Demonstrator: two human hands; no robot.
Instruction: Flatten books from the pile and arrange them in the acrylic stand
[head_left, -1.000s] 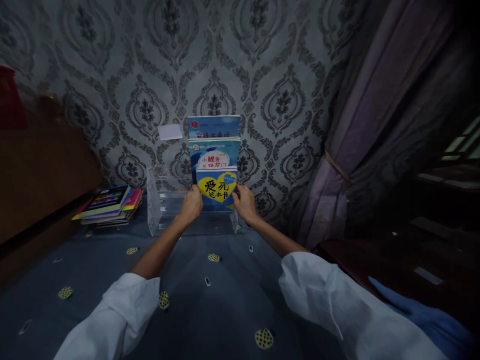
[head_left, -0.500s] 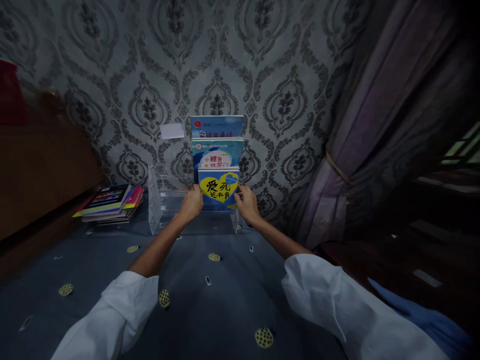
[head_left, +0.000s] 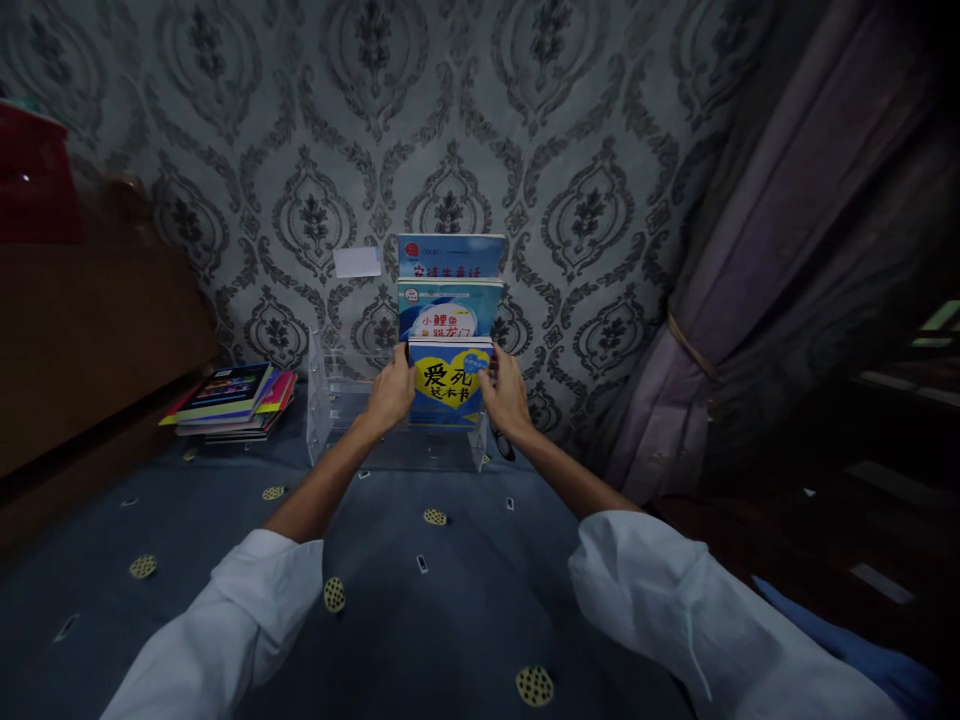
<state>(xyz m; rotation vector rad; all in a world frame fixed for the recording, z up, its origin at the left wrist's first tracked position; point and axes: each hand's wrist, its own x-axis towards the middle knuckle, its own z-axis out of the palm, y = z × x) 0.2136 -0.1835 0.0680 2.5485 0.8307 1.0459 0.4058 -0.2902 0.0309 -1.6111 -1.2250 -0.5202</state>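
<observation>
Left hand (head_left: 390, 388): closed on the left edge of the small blue book with a yellow heart on its cover (head_left: 450, 385), fingers wrapped round the side.
Right hand (head_left: 506, 392): gripping the same book's right edge, thumb towards the cover.
Heart book: upright, cover facing out, in the front tier of the clear acrylic stepped rack (head_left: 322, 400), at its right end.
Rack contents: three books in a stepped row (each one peeking over the one in front); behind the heart book the pale blue picture book (head_left: 448, 310), and rearmost the blue-topped book (head_left: 450, 257).
Rack position: on the dark blue cloth with yellow dotted patches (head_left: 450, 600), against the grey damask wallpaper (head_left: 315, 150).
Left of rack: flat stack of colourful books (head_left: 232, 398), lying on the cloth, apart from the rack.
Wall: small white card (head_left: 358, 262) just left of the rearmost book.
Right side: purple curtain (head_left: 750, 250), tied back.
</observation>
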